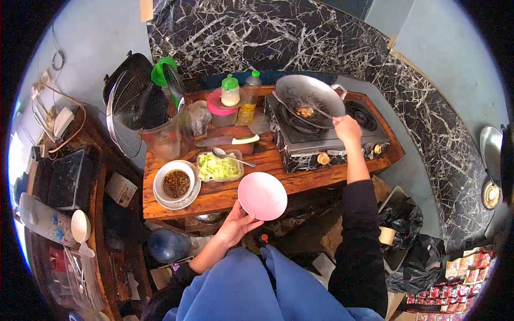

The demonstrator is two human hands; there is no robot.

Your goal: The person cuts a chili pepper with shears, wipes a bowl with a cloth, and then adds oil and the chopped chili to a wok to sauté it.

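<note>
My left hand (234, 224) grips the rim of a pink bowl (262, 196), thumb on its edge, just in front of the wooden counter. Nothing shows inside the bowl. My right hand (347, 129) is closed around the handle of a spatula (323, 112), whose far end is in the wok (289, 88). A small heap of chopped food (305, 111) with red, orange and green bits lies in the wok. The wok sits on the left burner of the gas stove (292, 148).
On the wooden counter (316, 179) are a tub of shredded cabbage (220, 170) with a spoon (234, 157) across it, a bowl of dark sauce (176, 183), a knife (227, 140), and an oil bottle (249, 101). A utensil container (166, 139) stands at the left.
</note>
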